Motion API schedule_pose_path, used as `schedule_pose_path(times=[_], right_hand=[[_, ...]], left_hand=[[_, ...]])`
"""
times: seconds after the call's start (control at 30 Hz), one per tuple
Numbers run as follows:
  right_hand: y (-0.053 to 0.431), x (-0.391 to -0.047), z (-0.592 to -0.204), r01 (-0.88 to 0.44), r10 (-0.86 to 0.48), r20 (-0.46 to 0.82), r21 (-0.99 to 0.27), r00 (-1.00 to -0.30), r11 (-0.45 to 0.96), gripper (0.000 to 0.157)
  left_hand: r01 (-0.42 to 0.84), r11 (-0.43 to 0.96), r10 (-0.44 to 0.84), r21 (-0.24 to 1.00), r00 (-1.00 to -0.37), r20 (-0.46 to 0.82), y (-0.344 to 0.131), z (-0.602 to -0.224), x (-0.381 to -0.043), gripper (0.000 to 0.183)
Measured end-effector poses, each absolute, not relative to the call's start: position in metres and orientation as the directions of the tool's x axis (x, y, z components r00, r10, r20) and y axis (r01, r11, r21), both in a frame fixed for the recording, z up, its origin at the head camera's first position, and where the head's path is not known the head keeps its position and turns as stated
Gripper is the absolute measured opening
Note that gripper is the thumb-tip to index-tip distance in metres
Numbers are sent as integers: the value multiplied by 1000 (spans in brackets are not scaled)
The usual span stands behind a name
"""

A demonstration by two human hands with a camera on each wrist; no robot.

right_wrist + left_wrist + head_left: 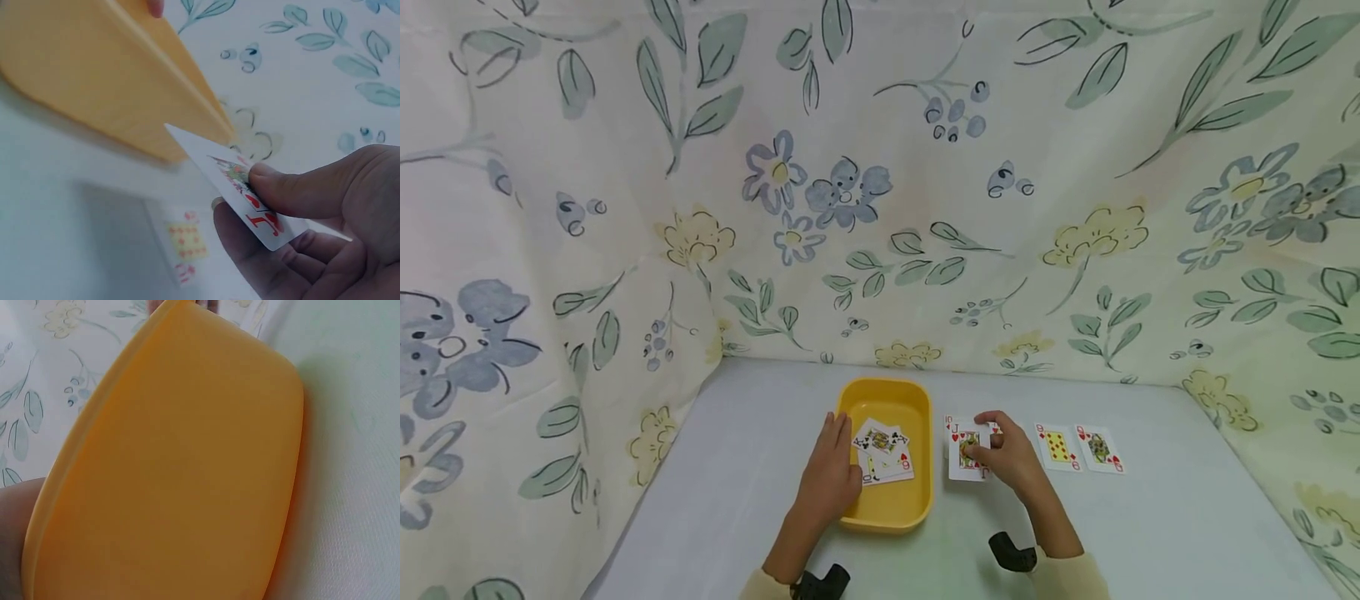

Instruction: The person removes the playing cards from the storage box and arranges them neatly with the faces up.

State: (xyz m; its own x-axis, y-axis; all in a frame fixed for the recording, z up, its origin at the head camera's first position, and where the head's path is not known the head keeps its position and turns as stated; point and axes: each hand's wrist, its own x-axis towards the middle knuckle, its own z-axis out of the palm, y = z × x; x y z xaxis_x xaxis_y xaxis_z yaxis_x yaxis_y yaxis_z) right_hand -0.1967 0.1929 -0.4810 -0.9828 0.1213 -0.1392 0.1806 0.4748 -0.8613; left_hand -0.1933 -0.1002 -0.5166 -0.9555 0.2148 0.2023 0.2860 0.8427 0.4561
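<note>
My right hand [1011, 457] pinches a jack of hearts playing card [234, 187] between thumb and fingers, tilted above the table. Under it lies a red number card [187, 242], partly covered by the jack in the head view. My left hand [831, 475] rests along the left rim of a yellow tray [922, 492], fingers straight and thumb over the inner side. In the left wrist view, the tray's outer wall [175, 456] fills the middle and hides most of that hand. Inside the tray lie a black-suited face card [878, 440] and a red number card [898, 471], overlapping.
Two more face-up cards lie side by side right of my right hand: a red number card [1057, 447] and a red-suited face card [1100, 448]. A floral cloth [910, 192] hangs behind and beside the white table [737, 467].
</note>
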Motion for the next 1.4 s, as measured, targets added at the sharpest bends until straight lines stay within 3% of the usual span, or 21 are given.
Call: schedule_pose_path(times=[0.37,0.7,1.4], right_hand=[[188,-174,-520,184,86,-165,-795,-983,578,44],[184,-166,-525,159,83,-140,-707,-987,689,41],[181,-158,-531,122,79,-93,-715,-993,689,35]], left_hand=[[293,835,219,465,-954,206,-99,-515,-195,70],[289,843,223,454,-955,194,-99,-512,-198,70],[274,844,218,461,-961,172,-100,-511,-195,71]])
